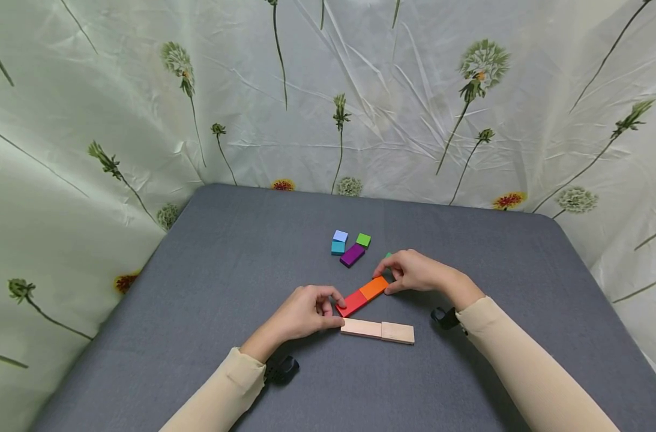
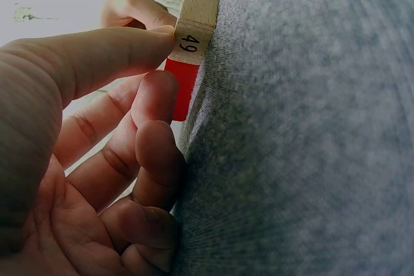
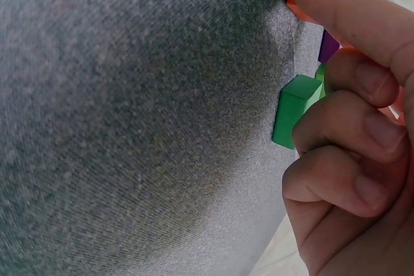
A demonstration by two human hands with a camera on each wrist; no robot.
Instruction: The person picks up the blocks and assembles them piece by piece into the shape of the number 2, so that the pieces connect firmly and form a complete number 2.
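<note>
In the head view, a red block [image 1: 352,303] and an orange block [image 1: 374,287] lie end to end in a slanting row. Two plain wooden blocks, a left one [image 1: 361,327] and a right one [image 1: 398,333], form a second row that meets the red end at an angle. My left hand [image 1: 304,313] holds the red block's left end with a curled index finger; its thumb rests where red and wood meet. The number 49 shows on the wooden end [image 2: 189,43] in the left wrist view. My right hand [image 1: 422,273] pinches the orange block's far end between thumb and index finger.
Behind the rows lie a purple block [image 1: 352,255], a light green block [image 1: 363,240], a pale blue block [image 1: 341,236] and a teal block [image 1: 338,248]. A darker green block [image 3: 294,111] stands by my right fingers. The grey table [image 1: 241,252] meets a flowered curtain [image 1: 392,108] at the back.
</note>
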